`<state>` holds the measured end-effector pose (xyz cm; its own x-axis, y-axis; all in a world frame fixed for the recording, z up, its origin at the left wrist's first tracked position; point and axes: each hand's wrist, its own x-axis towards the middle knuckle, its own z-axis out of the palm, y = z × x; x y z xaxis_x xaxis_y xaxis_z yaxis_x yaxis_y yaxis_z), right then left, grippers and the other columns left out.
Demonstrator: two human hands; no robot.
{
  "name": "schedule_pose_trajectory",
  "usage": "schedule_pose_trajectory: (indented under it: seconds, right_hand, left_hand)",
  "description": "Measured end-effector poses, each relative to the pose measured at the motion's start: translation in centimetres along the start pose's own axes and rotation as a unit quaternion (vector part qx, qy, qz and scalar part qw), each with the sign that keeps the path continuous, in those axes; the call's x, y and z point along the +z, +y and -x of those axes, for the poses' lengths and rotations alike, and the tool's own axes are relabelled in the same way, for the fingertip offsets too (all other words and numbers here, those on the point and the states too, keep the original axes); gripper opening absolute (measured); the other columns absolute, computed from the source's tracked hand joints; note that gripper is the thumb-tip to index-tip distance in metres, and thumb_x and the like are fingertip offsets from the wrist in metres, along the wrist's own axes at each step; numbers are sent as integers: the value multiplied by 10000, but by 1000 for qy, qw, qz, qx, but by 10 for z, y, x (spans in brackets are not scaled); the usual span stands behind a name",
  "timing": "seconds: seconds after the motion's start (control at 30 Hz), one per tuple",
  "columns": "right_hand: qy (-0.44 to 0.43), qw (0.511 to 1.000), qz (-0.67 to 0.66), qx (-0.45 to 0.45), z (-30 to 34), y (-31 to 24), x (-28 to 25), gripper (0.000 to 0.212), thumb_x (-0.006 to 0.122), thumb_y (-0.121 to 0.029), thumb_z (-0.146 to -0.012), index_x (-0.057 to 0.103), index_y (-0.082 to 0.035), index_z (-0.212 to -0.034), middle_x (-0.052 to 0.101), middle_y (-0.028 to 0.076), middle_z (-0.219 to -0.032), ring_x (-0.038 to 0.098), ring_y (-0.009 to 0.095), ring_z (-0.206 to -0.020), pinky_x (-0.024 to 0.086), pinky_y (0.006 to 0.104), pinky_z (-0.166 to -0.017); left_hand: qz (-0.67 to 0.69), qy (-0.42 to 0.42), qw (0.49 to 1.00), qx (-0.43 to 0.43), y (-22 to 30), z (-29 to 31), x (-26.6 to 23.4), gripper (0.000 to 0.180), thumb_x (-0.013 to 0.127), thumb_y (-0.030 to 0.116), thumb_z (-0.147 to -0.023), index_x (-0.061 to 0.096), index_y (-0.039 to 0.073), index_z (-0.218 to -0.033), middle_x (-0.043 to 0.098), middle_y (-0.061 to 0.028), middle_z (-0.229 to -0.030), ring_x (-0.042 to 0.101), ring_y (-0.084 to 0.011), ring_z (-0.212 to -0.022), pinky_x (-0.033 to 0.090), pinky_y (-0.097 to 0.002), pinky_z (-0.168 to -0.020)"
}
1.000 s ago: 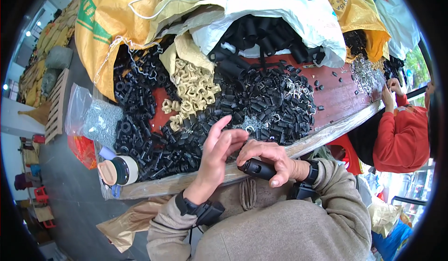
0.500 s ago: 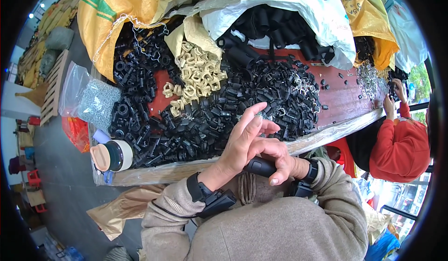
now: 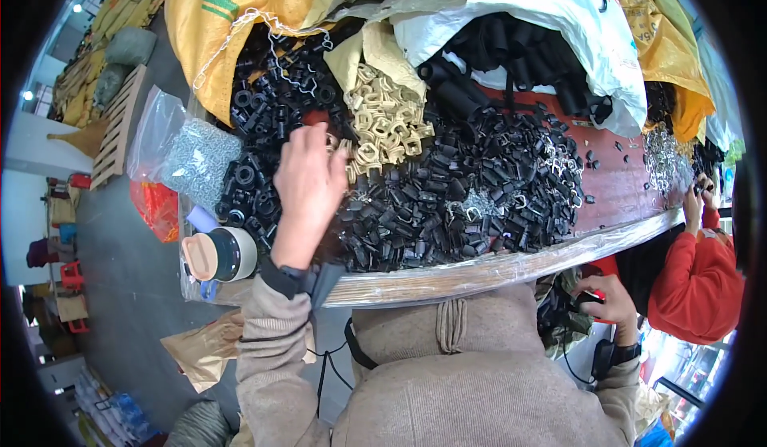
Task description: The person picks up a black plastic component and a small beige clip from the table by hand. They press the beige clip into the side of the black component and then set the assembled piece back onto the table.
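My left hand (image 3: 307,182) is over the pile of small black plastic parts (image 3: 415,207), its fingers spread toward a patch of red tabletop. Its fingertips are close to the beige clip-like pieces (image 3: 387,123) and the black ring-ended fittings (image 3: 260,111). Off the table's front edge at the right, my right hand (image 3: 609,299) hangs with thumb and fingers apart. It is beside a greenish bag (image 3: 551,307) with dark things in it. Something dark shows by those fingertips; whether they touch it is unclear.
A white sack (image 3: 615,39) of black tubes and yellow sacks (image 3: 196,39) line the back. A lidded cup (image 3: 220,255) and a bag of small metal parts (image 3: 200,163) stand at the left. A co-worker in red (image 3: 695,283) handles parts at the right.
My hands, earlier together around a black cylindrical piece, have parted. My left hand has reached forward-left into the parts; my right has moved right and down past the table edge.
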<state>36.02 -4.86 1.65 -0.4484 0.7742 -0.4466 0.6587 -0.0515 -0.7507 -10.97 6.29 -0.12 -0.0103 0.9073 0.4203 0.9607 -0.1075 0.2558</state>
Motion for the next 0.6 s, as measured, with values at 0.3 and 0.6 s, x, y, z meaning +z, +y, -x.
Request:
schedule_pose_trajectory:
  seconds: [0.3, 0.6]
  right_hand:
    - [-8, 990, 122, -72, -12, -9, 22, 385, 669, -238, -642, 578, 7, -923, 590, 130, -836, 575, 282, -772, 441, 335, -687]
    - [182, 917, 197, -296, -127, -78, 40, 125, 594, -55, -694, 549, -24, -806, 501, 100, -707, 503, 275, -610, 397, 351, -562]
  left_hand:
    - [-147, -149, 976, -67, -35, -22, 18, 334, 596, 150, -711, 519, 57, -1022, 556, -170, -901, 559, -345, -728, 463, -408, -654]
    - [475, -97, 822, -300, -22, -2, -7, 297, 575, 65, -775, 501, 25, -1059, 587, -95, -909, 606, -209, -713, 495, -270, -533]
